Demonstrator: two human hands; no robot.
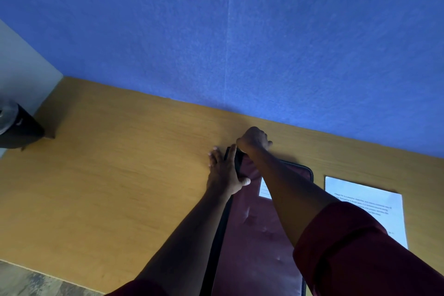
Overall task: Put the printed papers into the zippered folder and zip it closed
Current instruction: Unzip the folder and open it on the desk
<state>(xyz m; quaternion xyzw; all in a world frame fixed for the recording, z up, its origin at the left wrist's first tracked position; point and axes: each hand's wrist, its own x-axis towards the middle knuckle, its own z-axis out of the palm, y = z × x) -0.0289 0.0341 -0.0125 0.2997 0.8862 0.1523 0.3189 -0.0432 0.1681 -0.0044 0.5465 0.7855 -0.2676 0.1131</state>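
Plainly, what matters is how the maroon leather-look zippered folder with black edging [249, 230] lies: its long axis runs from the person's near edge of the yellow wooden desk [120, 175] away toward the far edge under the blue textured wall [264, 43], and both hands meet at its far left corner. The left hand [224, 173] lies flat there, fingers [213, 155] straight and spread, some on the desk just beside the folder, the thumb pressed on the black edging; it holds nothing but pins that corner down. The right hand [253, 139] reaches across the folder to the same corner, its fingers curled into a fist at the far edge. It probably pinches the zip pull, though the pull itself is hidden behind the knuckles, so what it grips cannot be told for certain.

A white lined slip [264, 188] shows on the cover beside the right forearm. The white printed papers [367, 206] lie flat on the desk just to the right of the folder, close to its right edge but apart from it, and not yet inside.

Judging from this, the folder first has to be opened, with the zip running along the far short edge and then down a long side toward the person. The right hand is nearer the papers for the later pick-up.

A dark cylindrical container [16, 125] stands at the far left corner of the desk.
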